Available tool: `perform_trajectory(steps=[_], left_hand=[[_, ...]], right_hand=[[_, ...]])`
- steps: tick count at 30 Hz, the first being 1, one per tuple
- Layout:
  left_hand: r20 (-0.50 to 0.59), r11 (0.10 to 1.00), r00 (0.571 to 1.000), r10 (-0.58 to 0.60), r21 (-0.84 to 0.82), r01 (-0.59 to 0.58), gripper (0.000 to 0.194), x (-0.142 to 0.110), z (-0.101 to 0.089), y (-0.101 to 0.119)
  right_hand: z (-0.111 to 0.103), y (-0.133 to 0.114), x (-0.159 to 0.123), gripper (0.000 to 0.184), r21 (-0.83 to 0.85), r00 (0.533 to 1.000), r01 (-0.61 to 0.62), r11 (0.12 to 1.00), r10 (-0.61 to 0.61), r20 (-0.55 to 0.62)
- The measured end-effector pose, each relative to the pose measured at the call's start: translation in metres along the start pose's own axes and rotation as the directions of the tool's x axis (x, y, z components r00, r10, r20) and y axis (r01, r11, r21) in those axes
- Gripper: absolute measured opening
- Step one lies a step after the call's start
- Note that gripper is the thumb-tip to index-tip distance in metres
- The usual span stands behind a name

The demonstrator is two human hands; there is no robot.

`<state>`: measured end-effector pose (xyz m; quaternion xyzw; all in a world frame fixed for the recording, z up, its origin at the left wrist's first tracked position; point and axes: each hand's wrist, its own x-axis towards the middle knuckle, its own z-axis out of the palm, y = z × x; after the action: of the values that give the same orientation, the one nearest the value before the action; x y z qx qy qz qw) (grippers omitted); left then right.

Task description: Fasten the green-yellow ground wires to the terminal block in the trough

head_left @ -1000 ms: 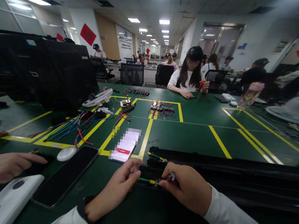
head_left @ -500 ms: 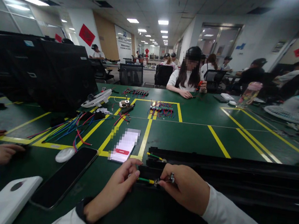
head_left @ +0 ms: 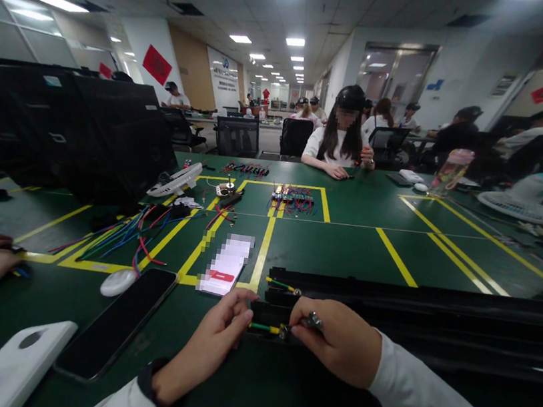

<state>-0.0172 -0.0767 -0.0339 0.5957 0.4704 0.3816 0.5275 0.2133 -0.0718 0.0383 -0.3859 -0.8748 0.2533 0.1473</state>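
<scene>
Two hands at black rail (head_left: 415, 328) on tabletop (head_left: 340, 250). Left hand (head_left: 203, 349) pinches green-yellow wire (head_left: 261, 327) at rail's left end; right hand (head_left: 345, 342) closed around metal tool (head_left: 314, 319). Tool end tilted more sideways than before, wire barely shifted: probably fine turning, wire steadied.

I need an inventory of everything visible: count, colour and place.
Table: one, green, centre
Bars: several, black, right
Short wires: two, green/yellow, at bars
Loose wires: many, mixed, left
Wired parts: several, mixed, centre
Phones: two, one dark, one lit, left
Round case: one, white, left
Numbered device: one, white, left
Bottle: one, pink, far right
Fans: two, white, right
Monitors: several, black, left
People: several, mixed clothing, background and left
Metal piece: one, silver, right hand
Left hand, right hand: two, bare, centre
</scene>
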Motion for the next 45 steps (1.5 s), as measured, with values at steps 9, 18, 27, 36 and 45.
perform_trajectory(steps=[9, 18, 27, 36, 45], left_hand=[[-0.001, 1.0, 1.0, 0.017, 0.002, -0.017, 0.027, 0.0, 0.0, -0.001], [-0.018, 1.0, 1.0, 0.011, -0.003, -0.011, 0.029, 0.001, 0.001, 0.0], [-0.008, 1.0, 1.0, 0.004, 0.024, -0.004, 0.029, 0.0, -0.001, 0.001], [-0.027, 1.0, 0.999, 0.028, 0.006, -0.027, 0.029, 0.0, 0.0, -0.001], [-0.026, 0.999, 0.999, 0.04, 0.019, -0.039, 0.029, 0.0, 0.001, 0.0]], right_hand=[[0.008, 0.009, 0.001, 0.01, 0.066, 0.995, -0.056, 0.996, 0.06, -0.074], [0.009, 0.002, 0.001, 0.009, -0.027, 0.997, -0.057, 0.998, 0.055, -0.057], [0.003, 0.0, 0.0, 0.01, 0.036, 1.0, -0.026, 0.999, 0.026, -0.016], [0.008, 0.009, 0.001, 0.012, 0.094, 0.992, -0.073, 0.993, 0.082, -0.092], [0.009, 0.004, -0.001, 0.01, 0.01, 0.994, -0.062, 0.998, 0.063, -0.084]])
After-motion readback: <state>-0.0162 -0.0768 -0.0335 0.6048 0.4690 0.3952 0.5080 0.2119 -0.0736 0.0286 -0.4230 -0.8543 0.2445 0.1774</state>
